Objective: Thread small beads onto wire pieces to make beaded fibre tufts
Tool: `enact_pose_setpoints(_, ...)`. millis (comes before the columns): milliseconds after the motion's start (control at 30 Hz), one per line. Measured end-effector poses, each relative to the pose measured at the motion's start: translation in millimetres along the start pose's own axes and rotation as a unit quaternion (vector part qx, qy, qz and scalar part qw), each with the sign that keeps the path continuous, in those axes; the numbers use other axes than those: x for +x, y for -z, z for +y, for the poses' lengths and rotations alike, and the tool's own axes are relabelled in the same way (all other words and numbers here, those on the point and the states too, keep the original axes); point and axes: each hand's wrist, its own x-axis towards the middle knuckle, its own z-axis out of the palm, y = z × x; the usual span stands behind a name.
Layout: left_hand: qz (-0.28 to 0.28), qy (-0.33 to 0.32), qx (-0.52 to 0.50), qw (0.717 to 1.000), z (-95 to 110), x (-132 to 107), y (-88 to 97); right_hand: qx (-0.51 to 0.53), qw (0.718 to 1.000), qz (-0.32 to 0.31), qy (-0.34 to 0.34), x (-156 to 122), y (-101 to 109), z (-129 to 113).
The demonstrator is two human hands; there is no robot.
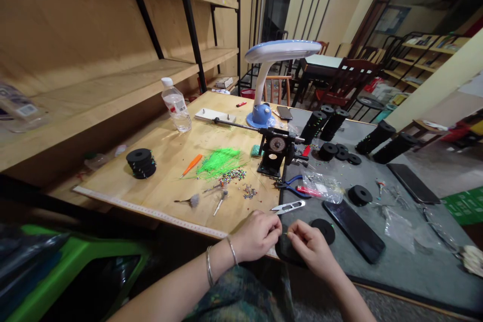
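Tiny yellow-green bit (pixel 286 233) at worktop (pixel 166 163) front edge, pinched thumb + index by R hand (pixel 307 242); exact shape too small to tell. L hand (pixel 260 234) opp., fingers curled in, can't tell if gripping anything. Forearms (pixel 169 284) angle inward, cut off at bottom. Round matte blk disc (pixel 327 231) partly hidden behind R hand; shiny metal snips (pixel 290 206) just beyond L hand.
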Motion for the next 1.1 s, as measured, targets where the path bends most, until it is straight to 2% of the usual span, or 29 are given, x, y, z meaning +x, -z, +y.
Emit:
enact_pose_setpoints(167,-0.002,0.003,0.017,1.0,-0.2,-2.8,2.4,0.006,1.0,0.006,-0.003,0.4,0.1,-0.1)
enact_pose_setpoints(333,0.004,0.003,-0.017,1.0,3.0,-3.2,4.6,0.014,1.0,-0.005,-0.01,1.8,0.5,-4.5)
enact_pose_setpoints(600,0.018,0.013,-0.035,0.999,1.9,0.3,-2.7,0.014,1.0,-0.019,0.0,2.9,3.9,-9.6)
enact_pose_setpoints(933,0.016,0.036,-0.019,0.999,6.1,-0.8,-0.7,-0.008,1.0,0.001,-0.015,4.8,-3.7,-5.4)
enact_pose_setpoints(1100,0.016,0.04,-0.068,0.997,5.6,-0.8,-0.3,0.0,1.0,0.019,-0.009,5.3,-2.4,-5.1)
